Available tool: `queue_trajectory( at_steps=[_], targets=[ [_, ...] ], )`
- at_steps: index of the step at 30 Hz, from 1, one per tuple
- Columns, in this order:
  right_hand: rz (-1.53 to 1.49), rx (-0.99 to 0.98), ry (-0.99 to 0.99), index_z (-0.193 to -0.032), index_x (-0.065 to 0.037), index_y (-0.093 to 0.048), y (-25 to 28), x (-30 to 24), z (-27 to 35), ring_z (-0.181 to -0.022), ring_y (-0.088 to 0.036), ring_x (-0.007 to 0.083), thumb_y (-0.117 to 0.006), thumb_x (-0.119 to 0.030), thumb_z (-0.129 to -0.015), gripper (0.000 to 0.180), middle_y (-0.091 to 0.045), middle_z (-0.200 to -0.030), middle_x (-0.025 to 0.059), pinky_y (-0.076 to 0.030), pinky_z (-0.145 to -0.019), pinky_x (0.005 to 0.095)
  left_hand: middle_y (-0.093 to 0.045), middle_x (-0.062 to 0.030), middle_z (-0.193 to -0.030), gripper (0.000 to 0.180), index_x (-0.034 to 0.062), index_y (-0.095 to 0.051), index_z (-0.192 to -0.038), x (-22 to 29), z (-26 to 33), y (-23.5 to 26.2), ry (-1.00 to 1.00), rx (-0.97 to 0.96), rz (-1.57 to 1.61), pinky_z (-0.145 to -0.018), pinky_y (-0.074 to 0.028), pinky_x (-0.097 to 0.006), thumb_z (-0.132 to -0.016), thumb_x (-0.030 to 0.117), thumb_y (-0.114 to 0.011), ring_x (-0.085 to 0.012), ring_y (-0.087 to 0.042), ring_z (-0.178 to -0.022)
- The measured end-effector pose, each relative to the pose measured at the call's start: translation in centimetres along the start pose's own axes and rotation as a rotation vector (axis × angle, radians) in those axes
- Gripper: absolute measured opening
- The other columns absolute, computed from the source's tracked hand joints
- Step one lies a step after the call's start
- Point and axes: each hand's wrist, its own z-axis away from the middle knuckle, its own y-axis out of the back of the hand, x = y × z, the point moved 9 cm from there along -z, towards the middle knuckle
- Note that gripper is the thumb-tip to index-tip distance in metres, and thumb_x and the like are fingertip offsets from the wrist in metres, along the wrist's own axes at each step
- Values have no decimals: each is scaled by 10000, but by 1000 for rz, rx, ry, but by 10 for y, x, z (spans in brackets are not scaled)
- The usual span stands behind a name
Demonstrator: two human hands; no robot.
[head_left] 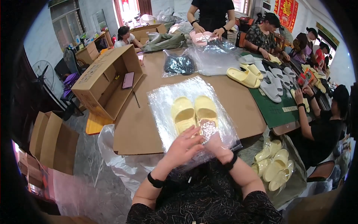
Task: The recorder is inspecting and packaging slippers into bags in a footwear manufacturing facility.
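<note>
Grip, L side: L hand [183, 145] noted w/ fingers apart & slightly bent, over near (heel) end of the L slide; nothing seen clamped, contact can't be confirmed. Grip, R side: R hand [220, 148] noted at heel end of the R slide, fingers partly behind shiny film; state of grip can't be told due to glare.

Pair of yellow slides [183, 108] located just beyond both hands, side by side, straps/toes pointed away from wearer. Clear bag [158, 102] spread flat around pair; whether pair is fully inside or partly on top can't be determined.

Step in hand judged to be bagging of pair. Next move judged to call for a firm hold on film edge, w/ pair kept aligned & heels kept clear of bag mouth.

Bag is laid on tabletop [238, 104], cardboard-covered. To L, carton [106, 80] on its side, opening twd bag, w/ pink flat item [128, 80] inside. Beyond: bag w/ dark contents [179, 64]. To R: loose yellow slides [242, 77] & grey slides [271, 90] nr green mat [266, 107]. Lower R, below tabletop edge: more yellow slides in clear wrap [277, 166]. Opp. side: pink slides [203, 37] held by co-worker [213, 15].
</note>
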Motion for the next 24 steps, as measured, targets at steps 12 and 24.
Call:
queue_trajectory(
  at_steps=[12, 24],
  targets=[
    [-181, 29, -348, -864, -26, -714, 103, -31, -54, -685, -673, 291, -716, -272, -892, 248, -684, -757, 150, -513, -620, 376, -368, -343, -1487, 651, 15, -364, -1488, -129, 28, 21, 465, 222, -368, -1123, -332, -509, -986, 395, -532, -497, -370, -1363],
    [346, -27, -581, -837, -44, -652, -32, 103, -37, -710, -674, 376, -660, -440, -850, 396, -686, -752, 173, -529, -680, 478, -381, -265, -1513, 644, -63, -335, -1484, -126, 22, -9, 367, 200, -384, -1175, -275, -453, -952, 226, -552, -427, -320, -1415]
  ],
)
